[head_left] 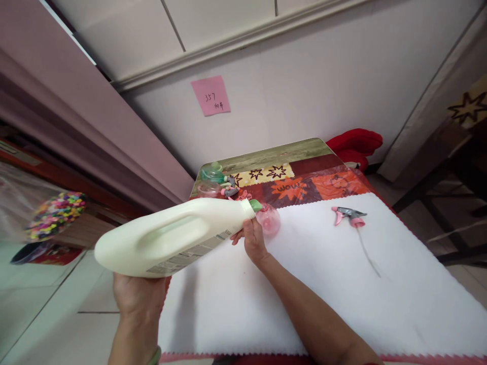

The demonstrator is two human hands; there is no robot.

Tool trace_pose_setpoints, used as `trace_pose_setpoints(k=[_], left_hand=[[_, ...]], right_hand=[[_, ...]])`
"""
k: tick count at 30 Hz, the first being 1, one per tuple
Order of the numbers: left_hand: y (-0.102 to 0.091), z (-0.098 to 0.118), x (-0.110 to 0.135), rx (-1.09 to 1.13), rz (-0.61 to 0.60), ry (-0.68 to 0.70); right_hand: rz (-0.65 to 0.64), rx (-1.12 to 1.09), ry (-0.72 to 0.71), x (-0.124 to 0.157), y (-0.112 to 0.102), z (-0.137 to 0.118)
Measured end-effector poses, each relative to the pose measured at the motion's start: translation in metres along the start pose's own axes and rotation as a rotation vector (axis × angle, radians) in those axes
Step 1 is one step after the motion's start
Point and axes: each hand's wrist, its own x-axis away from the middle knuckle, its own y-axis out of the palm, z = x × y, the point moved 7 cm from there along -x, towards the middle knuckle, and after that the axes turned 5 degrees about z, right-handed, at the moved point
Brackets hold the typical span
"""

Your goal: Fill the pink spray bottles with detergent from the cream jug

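- White jug (171, 241) held up in the air over the left part of the desk (266, 153), lying nearly sideways, base to the left, neck to the right and a bit higher.
- Left hand (137, 293) under the jug near its base, gripping it from below; fingertips hidden behind the jug. Green band (155, 356) on that wrist.
- Right hand (254, 242) at the jug's neck, thumb up against it, fingers bent under; can't tell if they close on the neck or on the pink bottle next to it.
- Green spout (254, 205) at the jug's mouth, right by the top of the round clear pink bottle (270, 223); contact unclear.
- Pink bottle is near the far edge of the white mat (323, 289), just beside the right hand.
- Pink-and-grey spray head (350, 214) lies on the mat, right side, well apart from both hands, thin clear tube (368, 253) attached.
- Far left corner of desk: green spray bottle (213, 172) and another pink bottle (209, 189), side by side, partly behind the jug.
- Printed covering (319, 186) with "WOW" lettering beyond the mat.
- Pink note (211, 96) on the wall, "357" handwritten.
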Motion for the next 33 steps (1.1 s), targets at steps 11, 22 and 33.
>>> trace_pose_setpoints(k=[11,22,33], left_hand=[[-0.0040,-0.0006,-0.0013,0.024,0.046,-0.019],[-0.0021,0.0014,-0.0006,0.002,-0.009,0.004],[-0.0009,0.0049,0.0040,0.004,0.054,-0.007]], right_hand=[[0.005,-0.004,0.007,0.0000,-0.0003,0.0009],[0.001,0.012,0.005,0.0005,-0.0002,0.0007],[-0.011,0.006,0.002,0.0014,0.0004,0.0031]])
